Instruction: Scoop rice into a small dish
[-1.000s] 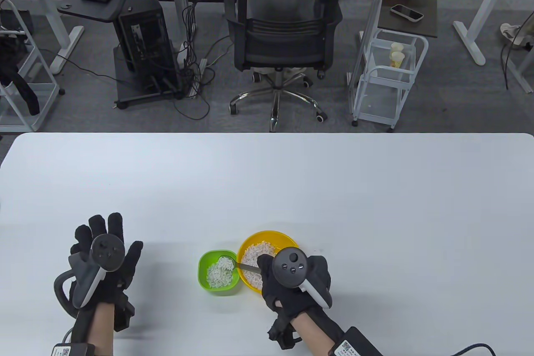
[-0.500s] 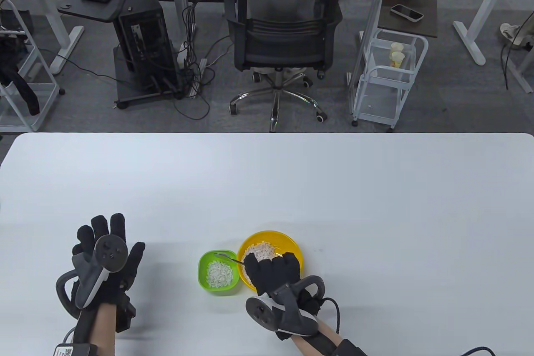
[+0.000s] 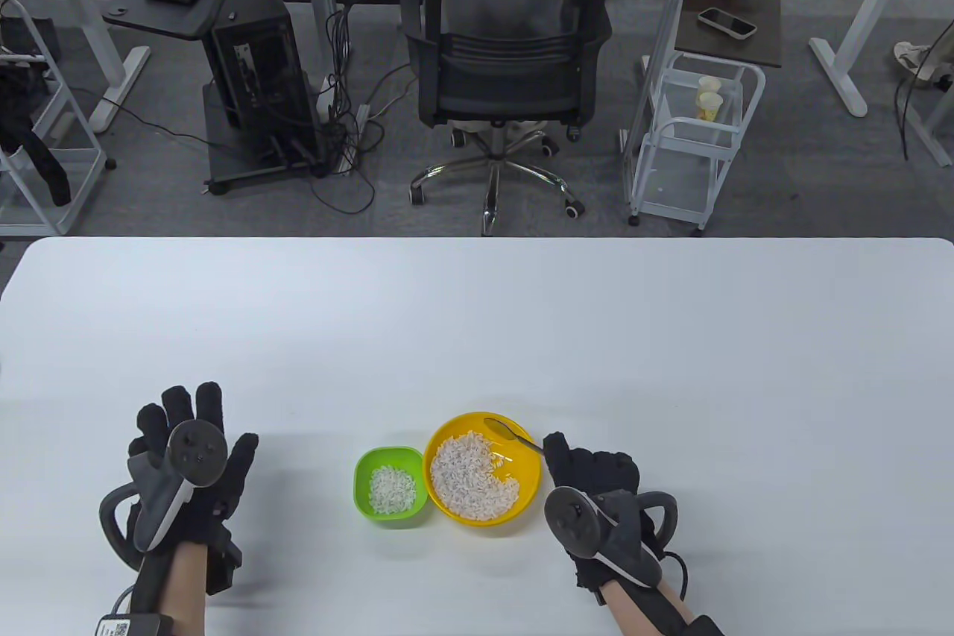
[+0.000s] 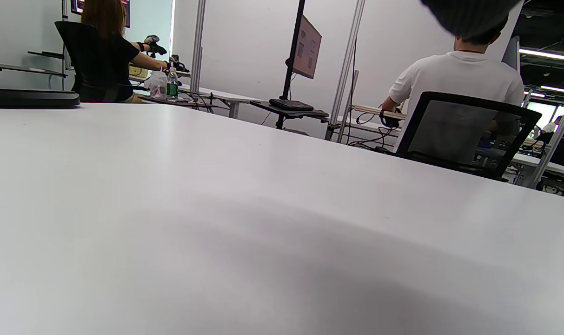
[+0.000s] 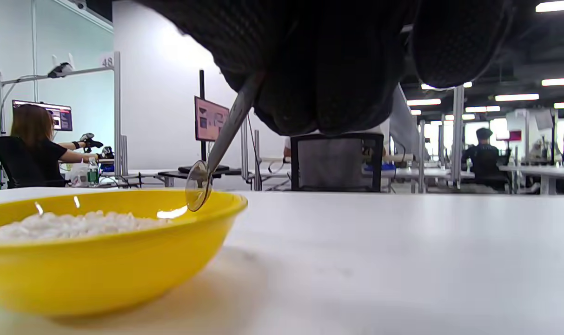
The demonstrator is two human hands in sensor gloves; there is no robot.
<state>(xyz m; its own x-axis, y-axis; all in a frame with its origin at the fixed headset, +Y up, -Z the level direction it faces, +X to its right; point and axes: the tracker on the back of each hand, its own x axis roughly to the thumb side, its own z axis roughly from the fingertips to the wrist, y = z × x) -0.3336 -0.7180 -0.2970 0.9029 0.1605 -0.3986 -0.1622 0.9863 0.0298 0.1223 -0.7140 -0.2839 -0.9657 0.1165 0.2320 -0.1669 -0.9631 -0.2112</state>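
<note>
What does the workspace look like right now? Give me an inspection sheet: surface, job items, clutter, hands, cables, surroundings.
Surface: white table, clean where visible.
Job's things: yellow bowl with rice beside green small dish, which already has some rice; metal spoon, apparently empty, bowl end over the yellow bowl's far rim.
Clutter: nothing seen on the table.
Hands: right hand grips the spoon handle, right of the yellow bowl; left hand lies flat on the table, fingers spread, holding nothing.
Cables: one trails from the right wrist; tangled leads on the floor by the computer tower.
Surroundings: office chair, wire cart, other desks.
</note>
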